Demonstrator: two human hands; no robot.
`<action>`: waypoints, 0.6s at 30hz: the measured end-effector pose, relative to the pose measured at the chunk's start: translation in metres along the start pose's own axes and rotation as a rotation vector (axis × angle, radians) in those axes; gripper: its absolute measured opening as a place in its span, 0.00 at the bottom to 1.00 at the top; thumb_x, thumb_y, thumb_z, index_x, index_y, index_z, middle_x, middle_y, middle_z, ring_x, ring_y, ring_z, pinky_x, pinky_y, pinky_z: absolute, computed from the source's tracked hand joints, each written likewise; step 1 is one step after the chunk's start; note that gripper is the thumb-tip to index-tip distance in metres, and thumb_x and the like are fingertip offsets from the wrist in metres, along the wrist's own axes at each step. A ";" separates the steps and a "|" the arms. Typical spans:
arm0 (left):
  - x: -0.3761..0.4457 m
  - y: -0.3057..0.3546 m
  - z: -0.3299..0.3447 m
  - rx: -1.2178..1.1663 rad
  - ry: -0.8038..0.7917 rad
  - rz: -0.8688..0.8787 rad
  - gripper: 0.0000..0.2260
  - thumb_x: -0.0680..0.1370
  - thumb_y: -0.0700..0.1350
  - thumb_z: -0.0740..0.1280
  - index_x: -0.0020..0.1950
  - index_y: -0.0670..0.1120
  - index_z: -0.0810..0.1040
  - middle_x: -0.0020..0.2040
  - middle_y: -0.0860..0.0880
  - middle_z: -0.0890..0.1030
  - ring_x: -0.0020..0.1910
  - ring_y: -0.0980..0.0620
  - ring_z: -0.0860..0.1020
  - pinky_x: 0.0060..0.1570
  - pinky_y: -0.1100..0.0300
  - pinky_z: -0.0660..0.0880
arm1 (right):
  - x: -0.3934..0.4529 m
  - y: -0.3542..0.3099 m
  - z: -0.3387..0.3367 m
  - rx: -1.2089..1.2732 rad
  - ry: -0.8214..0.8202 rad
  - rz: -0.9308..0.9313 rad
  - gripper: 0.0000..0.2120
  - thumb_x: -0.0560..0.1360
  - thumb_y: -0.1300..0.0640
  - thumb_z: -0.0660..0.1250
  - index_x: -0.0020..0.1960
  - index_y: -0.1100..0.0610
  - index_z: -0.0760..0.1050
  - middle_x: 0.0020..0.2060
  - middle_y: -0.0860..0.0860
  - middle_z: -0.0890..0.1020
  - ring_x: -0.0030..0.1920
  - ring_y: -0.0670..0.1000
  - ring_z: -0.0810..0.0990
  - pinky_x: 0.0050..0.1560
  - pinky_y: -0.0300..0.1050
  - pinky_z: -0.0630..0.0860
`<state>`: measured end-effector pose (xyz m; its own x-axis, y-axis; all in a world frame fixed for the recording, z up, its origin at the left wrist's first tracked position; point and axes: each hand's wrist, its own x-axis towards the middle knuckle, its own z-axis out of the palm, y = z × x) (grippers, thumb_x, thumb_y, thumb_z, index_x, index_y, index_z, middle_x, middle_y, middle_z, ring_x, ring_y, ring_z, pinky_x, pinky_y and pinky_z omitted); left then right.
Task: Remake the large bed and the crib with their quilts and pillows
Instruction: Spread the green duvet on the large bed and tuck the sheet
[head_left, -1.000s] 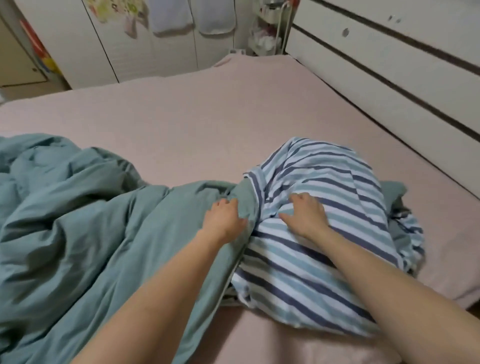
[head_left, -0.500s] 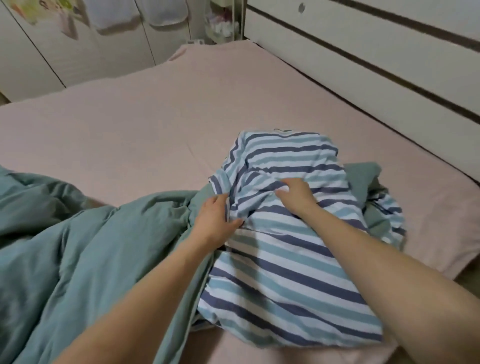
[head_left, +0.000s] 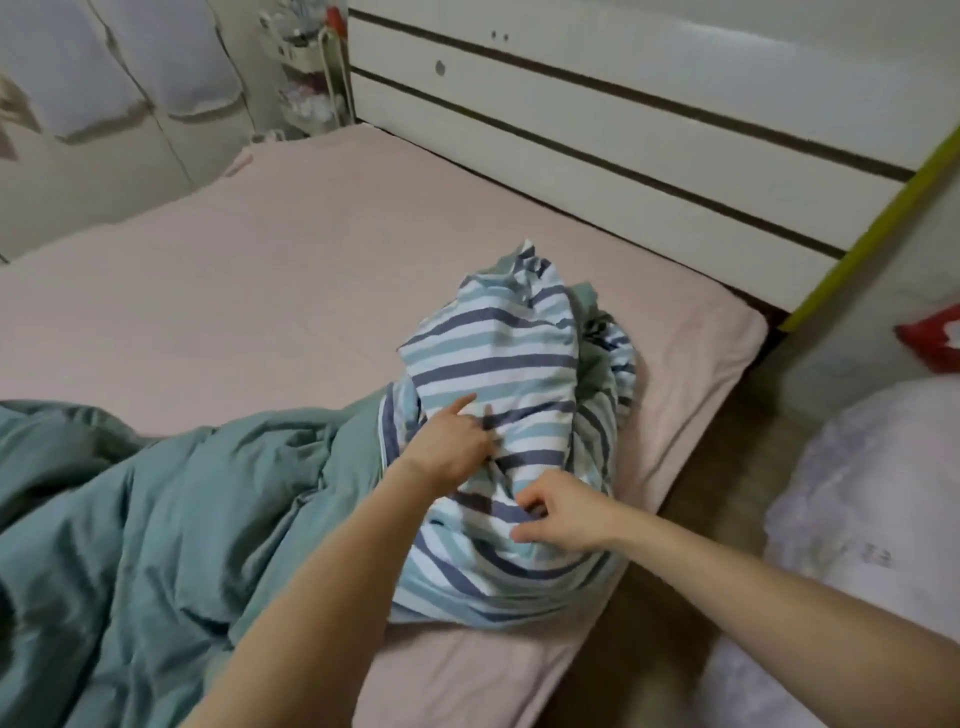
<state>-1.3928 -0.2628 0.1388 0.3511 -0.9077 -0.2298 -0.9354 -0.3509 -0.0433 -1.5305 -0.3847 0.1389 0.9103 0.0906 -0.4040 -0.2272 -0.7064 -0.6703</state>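
The quilt's plain teal side (head_left: 156, 519) lies crumpled over the left near part of the large bed's pink sheet (head_left: 260, 291). Its blue-and-white striped side (head_left: 498, 343) is bunched in a heap near the bed's right edge. My left hand (head_left: 452, 441) grips a fold of the striped fabric, with the index finger stretched out. My right hand (head_left: 561, 512) pinches the striped fabric lower down, closer to me, fingers curled. No pillow lies on the bed.
A white headboard (head_left: 623, 130) runs along the bed's far right side. White wardrobe doors (head_left: 130, 104) and a small shelf trolley (head_left: 311, 78) stand beyond the bed. At the right are a pale lilac bundle (head_left: 872, 493), a red item (head_left: 930, 338) and a yellow-green edge (head_left: 883, 218).
The view swung right. The striped heap has been pushed up taller. My right hand drew back toward me and curled onto the fabric; my left hand shifted onto the striped side.
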 end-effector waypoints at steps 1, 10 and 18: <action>-0.001 0.017 0.002 -0.041 -0.056 -0.011 0.11 0.79 0.43 0.59 0.54 0.46 0.81 0.53 0.44 0.81 0.59 0.45 0.76 0.69 0.52 0.62 | -0.013 0.001 0.002 0.007 -0.058 0.043 0.15 0.73 0.57 0.70 0.30 0.57 0.71 0.26 0.50 0.69 0.26 0.43 0.66 0.32 0.40 0.64; -0.066 0.094 -0.001 -0.284 -0.642 0.232 0.10 0.75 0.47 0.68 0.53 0.43 0.82 0.49 0.47 0.83 0.42 0.48 0.76 0.48 0.56 0.74 | -0.032 0.047 -0.043 0.170 0.637 0.401 0.08 0.77 0.55 0.64 0.49 0.61 0.76 0.42 0.52 0.78 0.47 0.53 0.77 0.41 0.42 0.70; -0.027 0.016 -0.050 -0.704 0.240 -0.293 0.26 0.73 0.56 0.71 0.67 0.48 0.73 0.62 0.50 0.79 0.60 0.51 0.77 0.61 0.53 0.73 | -0.011 0.045 -0.072 -0.201 0.450 0.273 0.33 0.74 0.49 0.67 0.74 0.56 0.59 0.72 0.56 0.63 0.71 0.58 0.63 0.69 0.50 0.64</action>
<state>-1.4152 -0.2554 0.1928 0.6526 -0.7530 -0.0850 -0.5862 -0.5728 0.5729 -1.5258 -0.4679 0.1578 0.8957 -0.3911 -0.2114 -0.4446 -0.7863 -0.4290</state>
